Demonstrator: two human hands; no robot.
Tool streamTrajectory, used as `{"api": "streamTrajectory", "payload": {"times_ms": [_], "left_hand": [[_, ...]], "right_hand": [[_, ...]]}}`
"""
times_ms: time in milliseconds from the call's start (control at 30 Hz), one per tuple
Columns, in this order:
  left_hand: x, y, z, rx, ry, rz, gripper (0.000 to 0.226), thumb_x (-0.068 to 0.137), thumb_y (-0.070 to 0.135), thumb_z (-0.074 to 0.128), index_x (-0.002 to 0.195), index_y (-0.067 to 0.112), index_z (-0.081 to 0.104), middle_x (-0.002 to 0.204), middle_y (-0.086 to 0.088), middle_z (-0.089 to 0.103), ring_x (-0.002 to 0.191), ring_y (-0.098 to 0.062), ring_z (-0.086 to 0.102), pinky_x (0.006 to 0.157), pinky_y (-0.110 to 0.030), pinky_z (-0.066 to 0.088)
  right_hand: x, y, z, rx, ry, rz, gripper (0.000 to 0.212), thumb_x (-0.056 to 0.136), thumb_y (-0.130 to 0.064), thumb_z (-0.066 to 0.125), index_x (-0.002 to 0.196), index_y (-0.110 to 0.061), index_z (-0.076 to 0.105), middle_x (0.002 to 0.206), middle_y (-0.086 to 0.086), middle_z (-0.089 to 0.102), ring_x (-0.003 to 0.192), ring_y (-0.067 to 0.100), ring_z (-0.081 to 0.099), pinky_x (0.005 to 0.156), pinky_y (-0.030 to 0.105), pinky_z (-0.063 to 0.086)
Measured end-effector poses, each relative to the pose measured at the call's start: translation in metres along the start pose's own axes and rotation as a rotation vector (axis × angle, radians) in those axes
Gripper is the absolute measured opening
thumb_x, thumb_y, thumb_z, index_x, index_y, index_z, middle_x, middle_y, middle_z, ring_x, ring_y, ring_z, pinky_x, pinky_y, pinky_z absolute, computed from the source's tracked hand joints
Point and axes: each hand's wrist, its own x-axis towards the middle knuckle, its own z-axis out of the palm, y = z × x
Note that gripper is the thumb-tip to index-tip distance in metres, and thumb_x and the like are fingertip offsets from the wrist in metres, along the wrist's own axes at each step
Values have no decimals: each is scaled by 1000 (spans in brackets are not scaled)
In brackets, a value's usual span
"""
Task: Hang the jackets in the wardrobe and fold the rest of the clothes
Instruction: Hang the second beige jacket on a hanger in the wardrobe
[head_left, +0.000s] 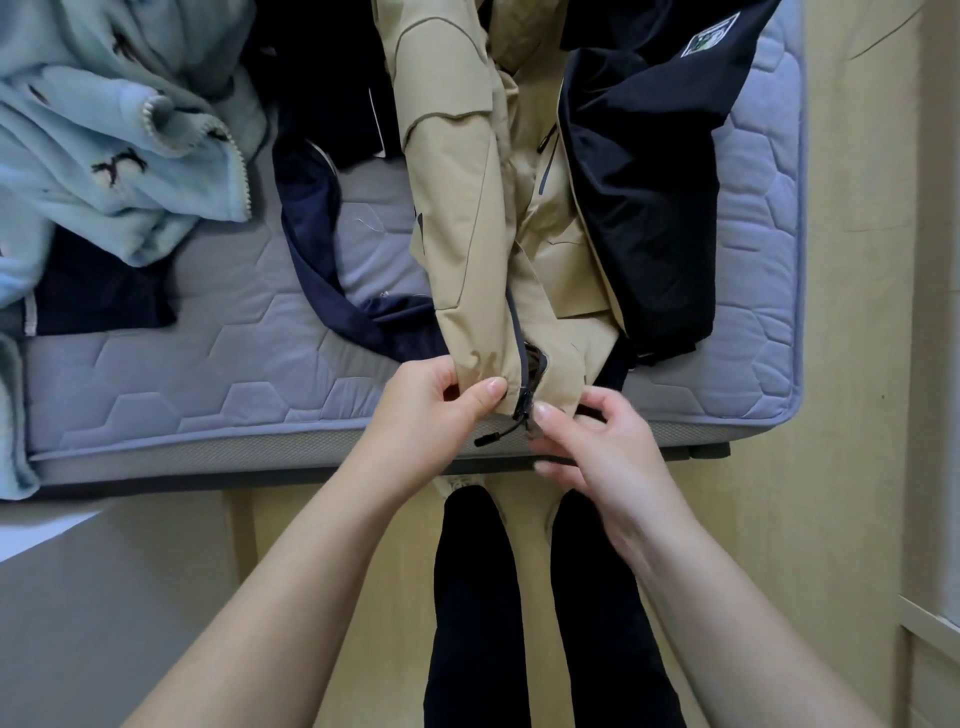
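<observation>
A beige jacket (457, 197) lies lengthwise on the blue quilted mattress (208, 374), its hem at the near edge. My left hand (431, 405) pinches the left side of the hem beside the grey zipper. My right hand (597, 447) pinches the right side of the hem at the zipper's bottom end. The black zipper pull (496, 434) dangles between my hands. A black jacket (654, 197) with a badge lies partly on the beige one, to the right. A navy garment (322, 249) lies to its left.
A light blue fleece (114, 130) with dark bird prints is heaped at the left, with another dark garment (98, 296) under it. My legs in dark trousers (519, 623) stand on the pale wooden floor by the mattress edge. White furniture shows at the far right.
</observation>
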Motion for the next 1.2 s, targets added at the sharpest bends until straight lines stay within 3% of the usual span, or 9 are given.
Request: {"api": "streamTrajectory", "payload": {"times_ms": [100,233,367,533,733,867,1000,1100,1200], "left_hand": [[-1,2,-4,-30,-30,-80,16,91,19,63,78,25,69,65,18,68,60,10,57,55,-7,39],[-2,9,-8,-70,-24,-119,16,91,16,63,78,16,71,67,4,70,57,4,58,51,-6,38],[-1,17,-13,-70,-77,-128,14,91,13,62,87,6,73,77,-5,73,63,-4,62,67,-17,49],[-1,21,-21,-97,-104,-138,20,92,7,60,74,9,68,52,8,66,48,4,59,49,-7,41],[0,12,-20,23,-87,-155,17,92,13,61,91,0,71,75,-6,72,61,-5,64,68,-26,51],[-1,3,-17,283,-55,-145,25,92,23,61,91,-1,67,86,-13,72,85,-24,67,83,-40,52],[-14,-8,-5,332,-1,-138,22,94,18,58,75,7,59,70,-2,69,53,12,57,53,-6,39],[-15,-16,-6,208,95,-173,18,94,19,56,89,4,66,74,-3,70,66,1,63,60,-14,40],[-14,-18,-10,-76,147,-234,17,94,21,56,95,8,67,84,-5,70,81,-20,66,70,-30,47]], "right_hand": [[-10,0,-14,-543,226,-474,45,75,-23,75,110,-31,50,92,-11,59,84,6,59,74,18,46],[-16,-8,-15,-933,5,-1107,21,80,-8,69,98,-17,67,83,-3,57,78,18,57,69,34,48],[-9,-17,-14,-1120,-9,-1393,5,81,-5,71,83,-9,73,72,4,60,65,26,59,53,39,47],[-7,-22,-12,-1099,-76,-1280,11,78,-8,73,88,-9,68,77,-2,61,69,14,56,61,30,49],[-5,-22,0,-1016,-128,-765,16,86,-12,60,99,-16,67,84,-6,64,79,11,59,76,33,49],[1,-35,0,-1292,-263,-769,16,93,-20,56,101,-14,68,96,2,66,94,22,60,83,37,45],[10,-60,16,-1730,-374,-1117,12,89,-5,49,92,-8,60,90,8,54,89,30,55,74,35,32],[18,-78,31,-1907,-524,-1184,16,89,-4,45,96,-10,58,91,4,49,92,26,53,72,32,30],[27,-83,38,-1896,-586,-1009,8,96,-14,44,92,-15,51,86,-2,47,84,22,53,68,33,41]]}}
